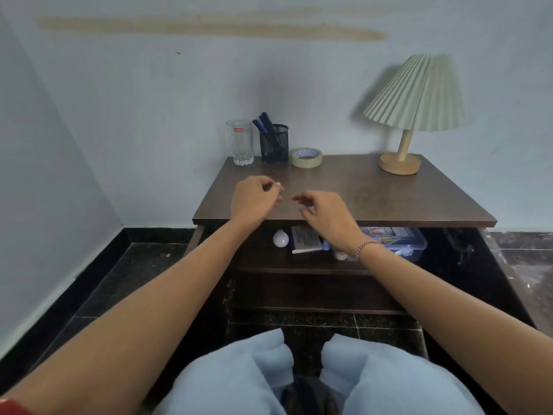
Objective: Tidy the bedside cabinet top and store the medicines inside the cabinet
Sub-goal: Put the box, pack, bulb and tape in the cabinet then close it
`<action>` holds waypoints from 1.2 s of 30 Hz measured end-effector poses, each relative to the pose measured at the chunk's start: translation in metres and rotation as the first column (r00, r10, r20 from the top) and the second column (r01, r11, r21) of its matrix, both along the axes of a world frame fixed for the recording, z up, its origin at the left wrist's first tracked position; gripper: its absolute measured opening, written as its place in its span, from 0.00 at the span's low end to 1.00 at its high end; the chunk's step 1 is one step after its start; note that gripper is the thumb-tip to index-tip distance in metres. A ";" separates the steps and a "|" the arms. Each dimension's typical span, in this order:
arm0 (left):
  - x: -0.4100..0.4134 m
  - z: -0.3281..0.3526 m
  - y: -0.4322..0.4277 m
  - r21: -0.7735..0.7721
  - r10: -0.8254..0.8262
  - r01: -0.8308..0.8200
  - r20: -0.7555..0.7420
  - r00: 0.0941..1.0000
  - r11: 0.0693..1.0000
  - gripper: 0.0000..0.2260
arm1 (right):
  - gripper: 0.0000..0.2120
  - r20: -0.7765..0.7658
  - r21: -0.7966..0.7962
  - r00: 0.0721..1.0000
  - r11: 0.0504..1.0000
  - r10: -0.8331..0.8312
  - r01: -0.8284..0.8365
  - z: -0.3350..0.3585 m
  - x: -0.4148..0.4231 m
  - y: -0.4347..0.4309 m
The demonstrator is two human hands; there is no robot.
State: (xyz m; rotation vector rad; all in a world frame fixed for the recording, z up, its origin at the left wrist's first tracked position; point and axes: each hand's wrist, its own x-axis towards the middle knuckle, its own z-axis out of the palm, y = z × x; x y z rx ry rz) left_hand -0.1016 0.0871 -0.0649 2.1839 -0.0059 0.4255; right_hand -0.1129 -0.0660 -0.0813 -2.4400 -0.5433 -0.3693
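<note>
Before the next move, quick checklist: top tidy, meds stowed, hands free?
1. Medicines off the cabinet top: ok, none visible there.
2. Clear plastic box of medicine packs on the upper shelf inside: ok.
3. Top tidy: ok; glass, pen holder and tape roll lined up at the back left, lamp at the back right.
4. Left hand free: cannot tell, fingers curled and pinched together.
5. Right hand free: ok, fingers loosely open, nothing held.
6. Cabinet closed: not ok, shelves exposed, bulb and small box visible inside.
</note>
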 end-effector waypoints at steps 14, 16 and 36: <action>0.136 0.023 -0.068 -0.462 0.253 -0.266 -0.092 0.963 0.846 0.11 | 0.17 -0.199 0.401 0.916 0.824 -0.349 0.400 0.038 0.155 -0.012; 0.154 0.010 -0.070 -0.459 0.268 -0.275 -0.083 0.960 0.845 0.11 | 0.18 -0.250 0.423 0.908 0.805 -0.337 0.415 0.020 0.173 -0.010; 0.216 -0.032 -0.072 -0.440 0.099 -0.178 -0.195 0.976 0.880 0.17 | 0.30 -0.492 0.501 0.857 0.757 -0.150 0.420 -0.012 0.236 -0.009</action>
